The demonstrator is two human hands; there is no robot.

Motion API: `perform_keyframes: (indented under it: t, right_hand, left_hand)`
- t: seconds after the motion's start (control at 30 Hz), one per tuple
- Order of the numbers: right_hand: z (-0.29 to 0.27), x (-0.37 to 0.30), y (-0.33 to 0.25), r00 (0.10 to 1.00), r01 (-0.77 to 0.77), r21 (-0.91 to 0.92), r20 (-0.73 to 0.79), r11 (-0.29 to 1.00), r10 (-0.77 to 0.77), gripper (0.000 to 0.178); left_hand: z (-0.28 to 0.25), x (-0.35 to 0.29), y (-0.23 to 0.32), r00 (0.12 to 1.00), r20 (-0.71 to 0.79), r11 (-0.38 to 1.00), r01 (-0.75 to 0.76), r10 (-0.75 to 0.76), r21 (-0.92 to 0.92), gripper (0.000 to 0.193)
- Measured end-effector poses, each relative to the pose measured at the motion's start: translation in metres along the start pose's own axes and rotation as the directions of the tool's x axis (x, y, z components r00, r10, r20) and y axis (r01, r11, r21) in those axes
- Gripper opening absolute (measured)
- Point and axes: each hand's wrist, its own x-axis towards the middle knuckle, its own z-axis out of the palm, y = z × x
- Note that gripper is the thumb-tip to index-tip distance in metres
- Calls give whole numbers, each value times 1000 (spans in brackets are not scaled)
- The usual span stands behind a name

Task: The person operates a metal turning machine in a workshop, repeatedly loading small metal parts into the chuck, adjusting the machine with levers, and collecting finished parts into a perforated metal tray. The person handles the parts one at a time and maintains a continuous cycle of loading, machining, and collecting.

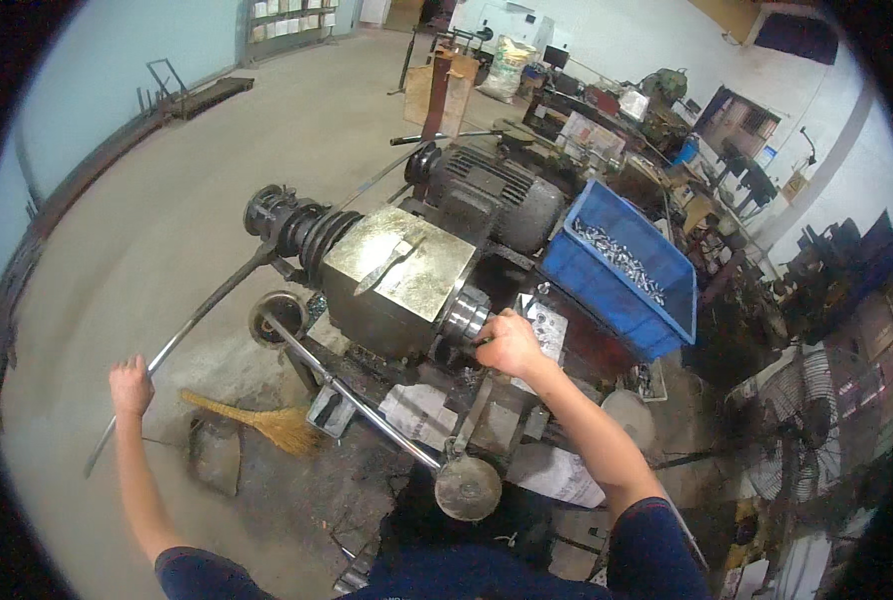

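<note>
If the chuck (466, 314) moves while my right hand (510, 345) is at its face, it could be caught; a premature pull by my left hand (132, 386), wrapped around the lever (205, 312), could cause this. Shiny and stepped, the chuck projects from the headstock (377, 315); what my right hand pinches, I cannot tell.

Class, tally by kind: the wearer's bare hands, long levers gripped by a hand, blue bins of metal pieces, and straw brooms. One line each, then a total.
Bare hands: 2 (left hand, right hand)
Gripped long lever: 1
Blue bin of metal pieces: 1
Straw broom: 1
Total: 5
</note>
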Motion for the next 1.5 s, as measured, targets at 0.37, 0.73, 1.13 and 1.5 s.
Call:
perform_keyframes:
  t: [0.37,0.73,1.13,1.5]
  right_hand:
    - [-38,-88,16,924,217,133,-348,967,-160,37]
    - [-58,-333,127,793,-518,109,-312,849,524,32]
    - [13,-577,232,119,-964,-256,-197,67,973,43]
    - [99,-568,45,256,-729,671,85,135,963,26]
  left_hand:
    - [-25,-2,190,838,-340,523,-78,-427,-849,19]
    - [51,4,308,733,481,875,-438,481,-207,21]
    - [3,23,245,916,388,269,349,106,-898,41]
    - [6,37,316,877,475,-90,468,-70,-879,20]
